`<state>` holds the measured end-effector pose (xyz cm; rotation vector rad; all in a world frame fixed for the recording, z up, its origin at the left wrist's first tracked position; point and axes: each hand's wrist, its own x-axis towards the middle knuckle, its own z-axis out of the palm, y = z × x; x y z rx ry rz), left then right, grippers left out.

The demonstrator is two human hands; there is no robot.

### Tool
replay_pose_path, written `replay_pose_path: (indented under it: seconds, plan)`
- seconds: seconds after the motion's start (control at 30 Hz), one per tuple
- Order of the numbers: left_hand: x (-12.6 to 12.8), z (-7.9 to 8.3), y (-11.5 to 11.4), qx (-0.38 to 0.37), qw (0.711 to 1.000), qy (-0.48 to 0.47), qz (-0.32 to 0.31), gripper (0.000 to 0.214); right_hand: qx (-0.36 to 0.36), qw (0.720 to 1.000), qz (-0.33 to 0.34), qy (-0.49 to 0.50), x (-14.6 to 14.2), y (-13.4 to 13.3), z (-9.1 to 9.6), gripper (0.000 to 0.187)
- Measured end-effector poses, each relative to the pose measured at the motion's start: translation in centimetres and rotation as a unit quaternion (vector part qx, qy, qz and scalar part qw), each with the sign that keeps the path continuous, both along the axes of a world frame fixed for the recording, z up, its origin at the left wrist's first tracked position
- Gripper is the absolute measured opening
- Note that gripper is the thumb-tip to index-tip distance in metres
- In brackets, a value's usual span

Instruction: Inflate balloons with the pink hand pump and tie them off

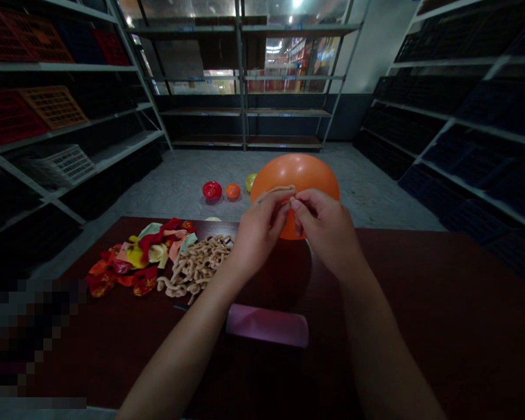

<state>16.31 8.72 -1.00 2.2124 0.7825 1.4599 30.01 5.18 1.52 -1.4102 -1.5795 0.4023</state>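
Note:
An inflated orange balloon (295, 169) is right behind my hands, over the far edge of the table. My left hand (265, 227) is closed, and a beige cord (282, 188) shows along the top of its fingers. Thumb and forefinger of my right hand (326, 230) pinch at the same spot, where a bit of the cord shows between the fingertips. The balloon's neck is hidden by my fingers. Left of my hands lies a heap of twisted beige cords (199, 265). Beside it is a pile of limp red, yellow, pink and pale green balloons (135, 256).
A pink cylinder (266, 325) lies on the dark table (420, 303) below my hands. On the floor beyond are a red balloon (212, 190), a small orange balloon (233, 192) and a partly hidden yellow-green balloon (250, 183). Shelves with crates (52, 106) line the sides.

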Motion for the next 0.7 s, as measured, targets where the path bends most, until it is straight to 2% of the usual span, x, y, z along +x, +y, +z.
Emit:
replay_pose_path:
  seconds: [0.17,0.37,0.47,0.57,0.7]
  plan:
    - [0.3,0.0,-0.3,0.034,0.997,0.024,0.06,0.017,0.039,0.995,-0.059,-0.066,-0.9,-0.6,0.3,0.019]
    - [0.2,0.3,-0.3,0.001,0.992,0.06,0.114,0.014,0.053,0.985,-0.083,-0.139,-1.8,-1.0,0.2,0.019]
    - [0.0,0.4,0.0,-0.028,0.995,0.035,0.094,0.013,0.07,0.98,-0.075,-0.173,-1.8,-1.0,0.1,0.018]
    - [-0.2,0.4,0.2,-0.063,0.996,0.003,0.063,0.013,0.084,0.978,-0.038,-0.187,-1.6,-1.0,0.1,0.017]
    - [-0.4,0.5,0.2,-0.115,0.993,-0.016,0.029,0.016,0.074,0.98,-0.002,-0.183,-1.2,-0.9,0.2,0.019]
